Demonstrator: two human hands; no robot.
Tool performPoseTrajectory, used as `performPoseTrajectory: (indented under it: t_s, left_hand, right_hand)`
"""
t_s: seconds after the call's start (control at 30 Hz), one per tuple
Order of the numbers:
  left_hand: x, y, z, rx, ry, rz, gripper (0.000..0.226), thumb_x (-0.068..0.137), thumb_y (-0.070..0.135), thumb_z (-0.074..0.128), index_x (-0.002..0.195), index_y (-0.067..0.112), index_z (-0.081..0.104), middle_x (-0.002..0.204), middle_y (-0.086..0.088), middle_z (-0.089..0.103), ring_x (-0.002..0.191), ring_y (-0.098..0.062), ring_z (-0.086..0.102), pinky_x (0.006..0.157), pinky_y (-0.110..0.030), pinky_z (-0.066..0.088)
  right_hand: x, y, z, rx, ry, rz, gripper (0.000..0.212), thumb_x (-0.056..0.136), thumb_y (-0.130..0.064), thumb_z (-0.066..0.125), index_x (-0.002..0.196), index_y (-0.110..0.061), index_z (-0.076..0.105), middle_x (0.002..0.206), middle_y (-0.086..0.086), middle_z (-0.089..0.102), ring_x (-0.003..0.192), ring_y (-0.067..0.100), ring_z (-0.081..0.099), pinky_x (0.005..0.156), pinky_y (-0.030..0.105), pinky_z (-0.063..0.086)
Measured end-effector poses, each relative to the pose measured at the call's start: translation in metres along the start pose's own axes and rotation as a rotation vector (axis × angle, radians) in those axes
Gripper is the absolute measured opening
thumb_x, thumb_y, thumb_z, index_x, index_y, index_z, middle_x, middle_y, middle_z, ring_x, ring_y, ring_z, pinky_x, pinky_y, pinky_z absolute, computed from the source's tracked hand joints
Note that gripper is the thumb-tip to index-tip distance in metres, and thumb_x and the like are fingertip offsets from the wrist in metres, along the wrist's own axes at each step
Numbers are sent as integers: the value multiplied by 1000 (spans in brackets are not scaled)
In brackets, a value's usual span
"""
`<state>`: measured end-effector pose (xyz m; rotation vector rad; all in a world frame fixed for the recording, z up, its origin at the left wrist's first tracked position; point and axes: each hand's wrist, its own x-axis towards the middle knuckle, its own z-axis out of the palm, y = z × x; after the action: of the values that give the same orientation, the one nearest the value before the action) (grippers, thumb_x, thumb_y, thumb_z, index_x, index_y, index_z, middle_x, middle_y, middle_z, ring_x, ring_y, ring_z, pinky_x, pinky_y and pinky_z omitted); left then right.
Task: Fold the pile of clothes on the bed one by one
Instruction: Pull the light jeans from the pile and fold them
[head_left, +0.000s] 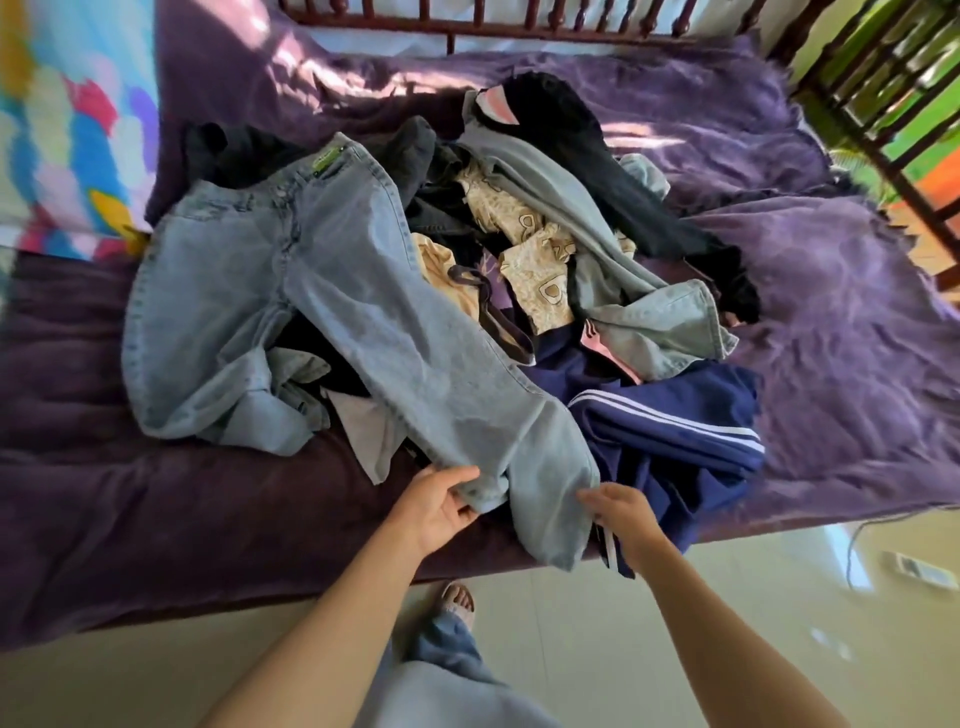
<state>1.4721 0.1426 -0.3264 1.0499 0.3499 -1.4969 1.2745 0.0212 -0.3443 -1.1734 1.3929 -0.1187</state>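
Observation:
Light blue jeans (332, 291) lie spread over a pile of clothes on the purple bed (156, 519), waist toward the far left, one leg stretched toward me. My left hand (441, 501) grips the hem of that leg at the bed's near edge. My right hand (618, 506) pinches the same leg's hem a little to the right. Under and beside the jeans lie navy track pants with white stripes (670, 431), a beige patterned garment (535, 260), a grey-blue top (561, 208) and a black garment (597, 171).
A wooden headboard rail (467, 21) runs along the far side, and a wooden railing (883, 119) stands at the right. A colourful sheet (67, 135) lies at the far left. Pale tiled floor (727, 597) with a white cable (857, 540) lies below, near my foot (460, 597).

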Motion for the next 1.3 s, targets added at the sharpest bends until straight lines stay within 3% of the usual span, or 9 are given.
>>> performPoseTrajectory:
  t_s: [0.1,0.2,0.27,0.37,0.43,0.6,0.77,1.13,1.3]
  left_hand:
    - [-11,12,6,20,-71,60,24,90,-5,45,93,15,58,74,-3,70,67,-15,68,58,-27,55]
    - [-18,22,12,36,-75,141,23,89,-4,48,98,13,59,87,-6,69,80,-19,66,58,-26,56]
    - [-13,17,15,198,74,158,19,89,-5,51,92,13,56,86,-7,66,77,-21,63,54,-28,55]
    - [0,-12,13,501,284,70,16,90,-1,53,84,13,48,78,-8,61,58,-17,61,49,-25,50]
    - [2,-32,10,638,285,-61,21,93,6,51,78,17,42,77,-7,56,61,-17,55,57,-26,43]
    - [3,-39,-14,744,332,-108,10,94,17,51,94,19,42,79,-2,49,66,-16,48,61,-26,37]
    - [-8,-3,-43,733,454,29,35,93,17,53,127,13,44,94,-7,54,66,-15,50,58,-25,37]
    - [-50,95,-142,585,717,325,31,91,10,53,122,6,50,96,-10,57,69,-17,53,57,-26,38]
    - [-51,142,-187,599,742,356,32,89,8,54,120,5,53,86,-8,60,78,-26,58,66,-30,41]
  right_hand:
    - [-14,-43,-27,217,92,-110,26,84,-18,62,66,-15,43,65,5,38,60,17,37,53,26,32]
    - [-24,-78,-66,-53,261,-258,22,95,-15,50,74,-15,49,65,2,40,58,15,36,50,25,35]
    - [-15,-85,-85,-287,363,-317,11,94,-17,53,86,-11,54,69,5,49,56,19,43,39,23,39]
    - [6,-69,-93,-628,491,-188,19,93,-25,54,106,-12,58,103,17,63,91,34,59,72,35,48]
    - [13,-50,-86,-847,515,-86,35,93,-29,51,125,-14,51,126,19,54,117,37,48,94,42,39]
    - [7,-19,-40,-1116,352,-146,49,94,-34,46,140,-20,35,138,12,40,128,31,34,102,41,31]
    - [10,-25,26,-1209,117,-276,48,95,-31,42,141,-20,33,144,7,35,134,27,28,106,37,28]
    - [7,-106,206,-1258,-190,-631,46,96,-30,44,139,-17,37,141,7,36,133,26,28,105,38,30]
    - [15,-125,288,-1030,-306,-487,49,95,-31,48,140,-16,37,141,11,37,132,27,34,103,34,35]
